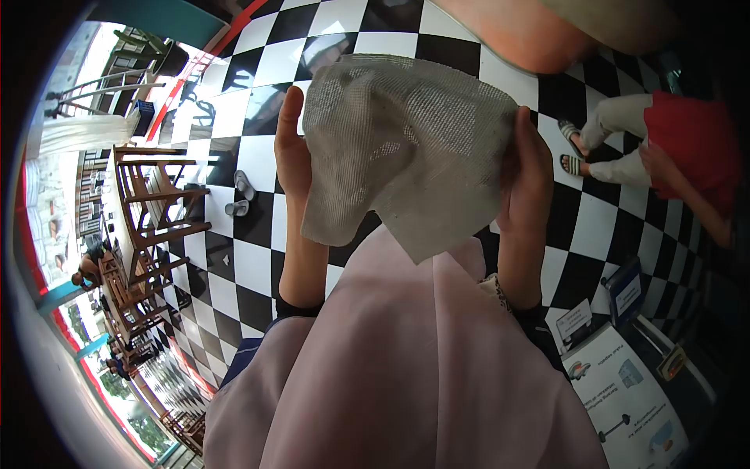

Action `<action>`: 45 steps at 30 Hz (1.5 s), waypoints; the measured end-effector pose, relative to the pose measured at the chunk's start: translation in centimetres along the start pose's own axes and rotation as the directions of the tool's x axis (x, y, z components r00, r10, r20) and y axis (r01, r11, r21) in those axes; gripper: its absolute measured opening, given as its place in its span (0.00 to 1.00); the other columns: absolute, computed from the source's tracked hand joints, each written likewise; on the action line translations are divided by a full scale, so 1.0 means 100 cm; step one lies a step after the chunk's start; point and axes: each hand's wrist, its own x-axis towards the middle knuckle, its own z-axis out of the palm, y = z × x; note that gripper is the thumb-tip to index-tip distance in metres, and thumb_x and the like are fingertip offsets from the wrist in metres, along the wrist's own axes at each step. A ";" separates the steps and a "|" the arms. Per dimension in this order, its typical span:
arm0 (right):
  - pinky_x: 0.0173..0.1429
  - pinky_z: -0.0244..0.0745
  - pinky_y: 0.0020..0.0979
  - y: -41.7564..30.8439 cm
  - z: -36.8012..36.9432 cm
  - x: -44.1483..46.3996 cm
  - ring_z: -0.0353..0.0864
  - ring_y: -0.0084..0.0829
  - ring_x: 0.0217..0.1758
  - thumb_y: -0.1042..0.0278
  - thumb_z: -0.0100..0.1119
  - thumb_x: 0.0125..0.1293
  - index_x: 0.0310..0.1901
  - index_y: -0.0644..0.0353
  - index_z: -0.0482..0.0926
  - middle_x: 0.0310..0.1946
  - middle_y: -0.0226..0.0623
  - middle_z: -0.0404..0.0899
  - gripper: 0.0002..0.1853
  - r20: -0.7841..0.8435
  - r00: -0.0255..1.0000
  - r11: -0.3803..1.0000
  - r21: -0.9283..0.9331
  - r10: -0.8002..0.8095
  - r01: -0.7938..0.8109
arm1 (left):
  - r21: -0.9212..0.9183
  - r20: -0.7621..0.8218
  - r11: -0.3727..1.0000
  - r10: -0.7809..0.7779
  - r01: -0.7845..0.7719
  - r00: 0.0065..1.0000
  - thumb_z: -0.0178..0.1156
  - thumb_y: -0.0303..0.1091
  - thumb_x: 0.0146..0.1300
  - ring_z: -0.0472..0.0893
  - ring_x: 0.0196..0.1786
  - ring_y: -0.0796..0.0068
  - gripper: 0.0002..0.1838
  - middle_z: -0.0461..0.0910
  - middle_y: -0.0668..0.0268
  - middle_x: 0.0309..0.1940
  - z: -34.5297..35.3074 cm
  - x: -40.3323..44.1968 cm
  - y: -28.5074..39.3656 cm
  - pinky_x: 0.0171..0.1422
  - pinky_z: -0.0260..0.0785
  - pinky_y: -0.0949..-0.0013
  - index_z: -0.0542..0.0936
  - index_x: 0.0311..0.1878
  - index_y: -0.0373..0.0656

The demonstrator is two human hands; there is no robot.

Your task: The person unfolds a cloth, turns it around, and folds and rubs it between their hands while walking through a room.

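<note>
Between my hands is a grey, stiff-looking piece of mesh cloth (437, 187), bent into folds with a pointed lower edge. Patches of its open weave show through what looks like a grey coating. My left hand (294, 152) grips the left edge, its thumb pointing up and its other fingers hidden behind the cloth. On the opposite edge, my right hand (530, 176) is closed around the side, with its fingertips partly out of sight. The piece is held up in front of my pink garment (375, 352), above the floor.
Black and white tiles cover the floor (254, 160). A person in red (695, 148) stands at the right in striped sandals. Grey shoes (241, 195) and wooden chairs (148, 195) are leftward. A printed board (625, 391) is lower right; a rounded orange object (523, 39) is above.
</note>
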 end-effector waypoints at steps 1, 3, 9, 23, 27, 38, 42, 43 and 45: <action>0.32 0.69 0.17 0.007 -0.005 -0.008 0.74 0.14 0.28 0.54 0.53 0.65 0.41 0.60 0.77 0.27 0.24 0.76 0.16 -0.020 0.997 0.991 0.113 0.075 -0.072 | -0.217 0.089 0.940 -0.249 0.263 0.964 0.42 0.55 0.64 0.75 0.55 0.57 0.34 0.68 0.46 0.56 -0.004 -0.004 0.001 0.49 0.75 0.52 0.62 0.61 0.33; 0.44 0.72 0.23 0.009 -0.011 -0.034 0.77 0.23 0.40 0.54 0.50 0.66 0.48 0.62 0.73 0.36 0.31 0.77 0.19 0.006 0.997 0.953 0.294 0.079 -0.077 | -0.288 0.066 0.896 -0.334 0.338 0.940 0.42 0.58 0.63 0.72 0.57 0.53 0.37 0.66 0.44 0.57 -0.010 -0.012 -0.006 0.52 0.72 0.50 0.61 0.62 0.32; 0.60 0.67 0.35 -0.015 -0.045 -0.110 0.67 0.35 0.60 0.75 0.60 0.56 0.63 0.63 0.55 0.54 0.43 0.66 0.34 0.050 0.982 0.959 0.227 -0.184 0.169 | -0.355 0.143 0.783 -0.495 0.511 0.857 0.49 0.61 0.57 0.67 0.60 0.46 0.45 0.60 0.42 0.60 0.019 -0.012 -0.059 0.59 0.67 0.49 0.54 0.65 0.30; 0.54 0.71 0.30 -0.128 -0.194 -0.268 0.77 0.32 0.48 0.84 0.63 0.50 0.65 0.64 0.51 0.41 0.47 0.76 0.42 -0.359 0.620 0.715 -0.397 -0.698 0.575 | 0.247 0.072 0.833 -0.524 0.494 0.848 0.49 0.10 0.49 0.69 0.61 0.55 0.38 0.65 0.45 0.58 0.117 -0.039 -0.281 0.64 0.63 0.60 0.50 0.66 0.29; 0.53 0.72 0.30 -0.141 -0.232 -0.282 0.77 0.30 0.47 0.83 0.63 0.51 0.65 0.64 0.51 0.39 0.46 0.76 0.40 -0.361 0.588 0.686 -0.461 -0.724 0.562 | 0.738 -0.053 0.533 -0.564 0.413 0.824 0.53 0.12 0.52 0.73 0.55 0.62 0.38 0.71 0.49 0.52 0.129 -0.042 -0.330 0.57 0.68 0.65 0.50 0.67 0.32; 0.49 0.74 0.26 -0.196 -0.317 -0.243 0.77 0.25 0.45 0.83 0.63 0.52 0.60 0.66 0.61 0.40 0.43 0.76 0.33 -0.233 0.492 0.490 -0.718 -0.839 0.495 | 0.977 0.088 0.214 -0.395 -0.002 0.914 0.65 0.17 0.48 0.77 0.41 0.83 0.25 0.75 0.70 0.33 0.129 0.030 -0.409 0.45 0.73 0.77 0.75 0.53 0.38; 0.49 0.75 0.26 -0.221 -0.348 -0.190 0.78 0.25 0.43 0.83 0.64 0.51 0.55 0.67 0.68 0.40 0.42 0.77 0.27 -0.175 0.442 0.397 -0.782 -0.880 0.481 | 0.975 0.191 0.170 -0.300 -0.145 0.935 0.63 0.18 0.51 0.76 0.43 0.82 0.17 0.76 0.69 0.36 0.127 0.089 -0.440 0.47 0.71 0.78 0.80 0.46 0.39; 0.49 0.75 0.26 -0.228 -0.352 -0.173 0.78 0.25 0.43 0.83 0.64 0.51 0.54 0.67 0.69 0.40 0.42 0.77 0.26 -0.175 0.416 0.378 -0.793 -0.893 0.477 | 0.973 0.202 0.171 -0.303 -0.156 0.931 0.63 0.18 0.51 0.76 0.43 0.82 0.17 0.76 0.69 0.36 0.125 0.108 -0.446 0.47 0.71 0.78 0.80 0.46 0.39; 0.47 0.76 0.26 -0.244 -0.364 -0.137 0.79 0.25 0.41 0.82 0.65 0.51 0.52 0.68 0.72 0.41 0.42 0.77 0.24 -0.185 0.383 0.359 -0.815 -0.905 0.455 | 0.954 0.283 0.168 -0.241 -0.247 0.928 0.63 0.19 0.51 0.76 0.41 0.82 0.16 0.76 0.69 0.36 0.119 0.150 -0.463 0.45 0.70 0.78 0.80 0.46 0.40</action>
